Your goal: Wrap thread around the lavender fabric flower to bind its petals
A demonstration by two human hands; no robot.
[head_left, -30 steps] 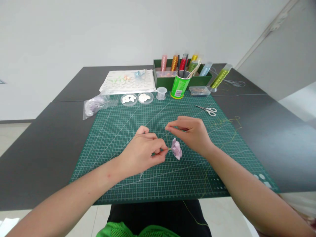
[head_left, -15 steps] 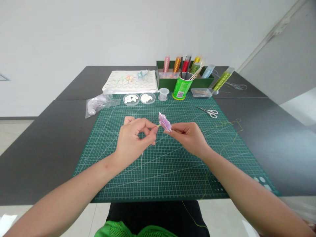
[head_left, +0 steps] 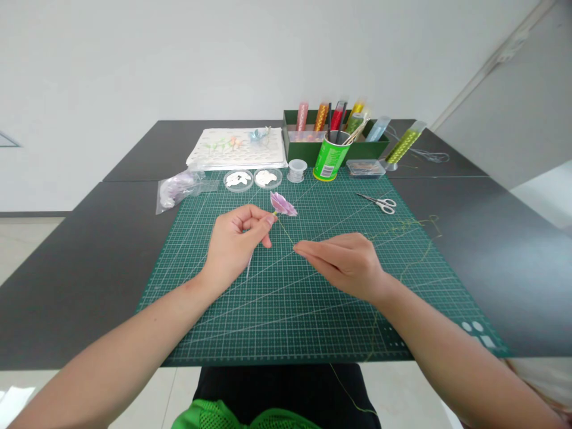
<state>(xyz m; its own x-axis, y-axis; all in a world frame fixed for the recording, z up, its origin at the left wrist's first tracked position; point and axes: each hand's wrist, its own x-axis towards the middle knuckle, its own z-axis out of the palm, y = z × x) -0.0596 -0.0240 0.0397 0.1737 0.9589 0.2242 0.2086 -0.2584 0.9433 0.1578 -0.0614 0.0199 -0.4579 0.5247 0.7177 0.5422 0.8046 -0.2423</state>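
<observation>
Between the thumb and fingers of my left hand (head_left: 239, 238) is the stem of a pale purple artificial flower (head_left: 283, 204), its petals tilted up and to the right. A thin yellow-green thread (head_left: 286, 232) runs taut from the stem just under the bloom to my right hand (head_left: 342, 262), whose fingertips are pinched on it. Below my left hand the pale lower end of the stem (head_left: 249, 265) shows. More of the thread lies loose on the green cutting mat (head_left: 277, 322) at the right and trails over the front edge.
White-handled scissors (head_left: 383, 205) lie on the mat's right side. Farther back are two dishes of white pieces (head_left: 238, 180), a small clear jar (head_left: 297, 171), a green can (head_left: 329, 158) with sticks, and a dark green box (head_left: 308, 150) of thread spools. A plastic bag (head_left: 179, 187) rests at left.
My right hand has moved from beside the petals down toward me, drawing the thread taut. My left hand has shifted slightly left and up, and the flower has tipped more upright.
</observation>
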